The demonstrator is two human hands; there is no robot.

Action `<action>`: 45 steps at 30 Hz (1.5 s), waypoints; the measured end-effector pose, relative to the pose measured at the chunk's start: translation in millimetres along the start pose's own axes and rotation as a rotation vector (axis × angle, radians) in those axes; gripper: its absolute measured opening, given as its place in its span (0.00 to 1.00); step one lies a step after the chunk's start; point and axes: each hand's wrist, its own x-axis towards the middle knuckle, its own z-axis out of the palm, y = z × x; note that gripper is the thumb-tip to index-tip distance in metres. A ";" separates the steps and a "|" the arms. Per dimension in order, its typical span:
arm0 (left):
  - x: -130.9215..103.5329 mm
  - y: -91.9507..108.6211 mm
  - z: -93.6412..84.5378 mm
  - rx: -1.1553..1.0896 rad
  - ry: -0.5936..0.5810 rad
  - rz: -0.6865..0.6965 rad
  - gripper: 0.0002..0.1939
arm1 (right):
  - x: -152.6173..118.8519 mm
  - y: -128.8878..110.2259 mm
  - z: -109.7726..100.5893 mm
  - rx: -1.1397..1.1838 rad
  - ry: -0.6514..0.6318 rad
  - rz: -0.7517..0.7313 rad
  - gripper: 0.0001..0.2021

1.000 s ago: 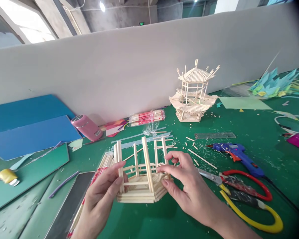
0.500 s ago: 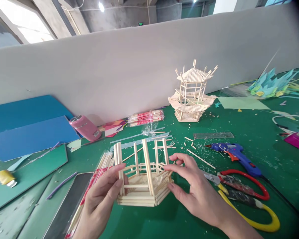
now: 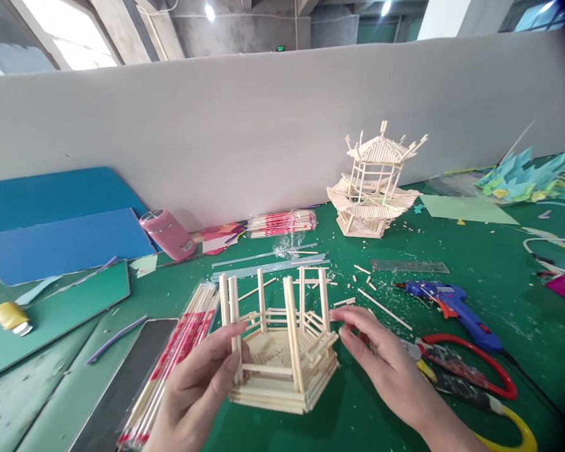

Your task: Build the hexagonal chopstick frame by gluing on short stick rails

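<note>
A six-sided model made of wooden sticks (image 3: 268, 402), with upright posts and low railings, stands at the front of the table. My left hand (image 3: 200, 380) pinches one of its left posts between thumb and fingers. Just off its right side is my right hand (image 3: 381, 358), thumb and index finger slightly apart with nothing visible between them. Small sticks lie loose inside the model or on its right edge; I cannot tell which are fixed. Scissors with red and yellow handles (image 3: 466, 361) lie beside my right wrist, partly behind it.
A finished-looking stick pagoda (image 3: 379, 182) stands at the back. A blue hot glue gun (image 3: 456, 307) lies on the right, near a clear ruler (image 3: 409, 266). Bundled sticks (image 3: 179, 351) lie left, with a pink container (image 3: 168, 234) and blue boards (image 3: 66, 238) behind.
My right hand has come off the model's right side and its fingers sit just clear of it. My left hand keeps its hold on the post. The view has shifted slightly.
</note>
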 end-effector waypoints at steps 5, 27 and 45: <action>-6.1 -4.7 -3.9 0.087 -0.064 0.084 0.12 | -3.7 1.5 2.5 -0.008 0.011 -0.057 0.11; 14.9 5.7 12.0 -0.031 -0.230 -0.028 0.17 | -7.9 -59.3 8.7 -0.398 0.400 -0.701 0.14; 17.9 11.4 14.5 -0.128 -0.286 -0.057 0.19 | 33.9 -99.3 28.6 -0.929 -0.250 -0.683 0.11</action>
